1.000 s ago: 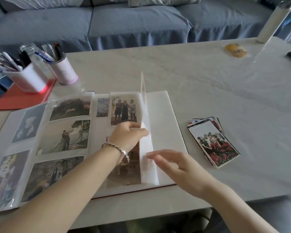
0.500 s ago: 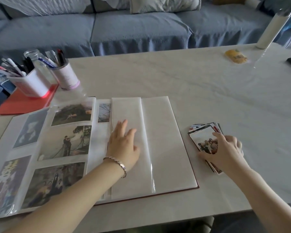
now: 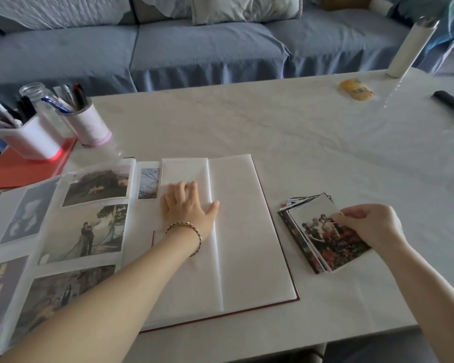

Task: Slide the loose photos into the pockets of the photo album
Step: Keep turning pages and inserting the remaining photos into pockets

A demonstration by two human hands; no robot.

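Album [image 3: 249, 231]: left pages filled, right-hand pockets blank. Left hand [image 3: 186, 208] lies flat, fingers straight, pressing the empty page. Right hand [image 3: 370, 226] pinches top photo [image 3: 323, 239] of the stack [image 3: 299, 242] (just beside album). Stack unfiled.

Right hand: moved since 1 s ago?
Yes. The right hand went rightward, off the blank page of the open red-edged photo album and past its right edge; its fingers now pinch the top group photo of the loose stack.
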